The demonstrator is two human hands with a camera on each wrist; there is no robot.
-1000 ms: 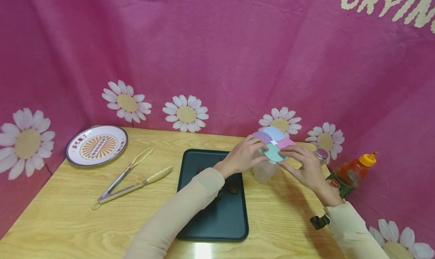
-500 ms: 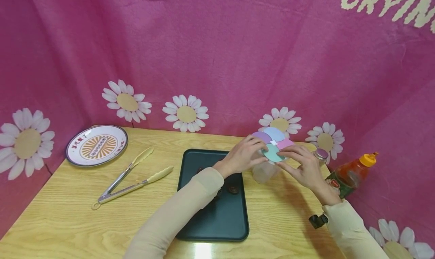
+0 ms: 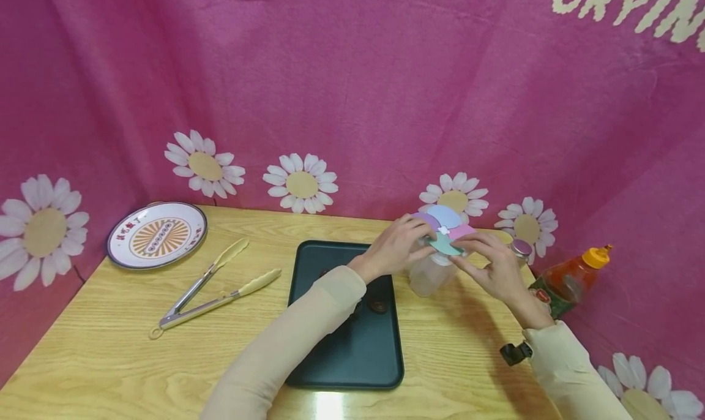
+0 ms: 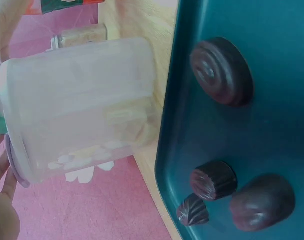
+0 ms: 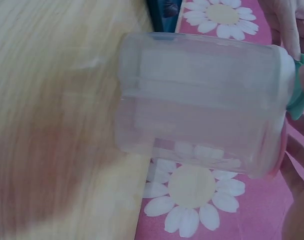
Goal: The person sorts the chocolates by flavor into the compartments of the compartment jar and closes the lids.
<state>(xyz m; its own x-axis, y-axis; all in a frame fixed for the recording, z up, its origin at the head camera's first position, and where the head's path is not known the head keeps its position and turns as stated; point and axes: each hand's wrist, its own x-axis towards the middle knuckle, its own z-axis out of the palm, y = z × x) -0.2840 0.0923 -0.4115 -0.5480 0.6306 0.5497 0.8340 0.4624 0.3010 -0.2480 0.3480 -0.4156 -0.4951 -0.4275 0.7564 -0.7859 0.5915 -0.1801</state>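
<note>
A clear lobed plastic canister (image 3: 428,278) stands on the table right of the dark tray. Its lid has petal flaps in purple, blue, pink and green around a small white centre. The green flap (image 3: 443,244) is bent up from the lid. My left hand (image 3: 398,248) pinches the flap's left edge and my right hand (image 3: 492,270) pinches its right edge. In the right wrist view the green flap (image 5: 297,90) sticks up over the white rim. Through the canister wall (image 4: 82,100) the left wrist view shows no clear contents.
Dark brown chocolate-like pieces (image 4: 221,72) lie on the tray (image 3: 363,365), partly under my left forearm. Tongs (image 3: 215,297) lie spread at left, near a patterned plate (image 3: 160,215). A purple-capped jar (image 3: 520,248) and a yellow-capped sauce bottle (image 3: 573,282) stand at right.
The green flap has tipped up from lying nearly flat, showing more of the canister's white rim below it. Both hands have stayed at the lid with only slight finger movement.
</note>
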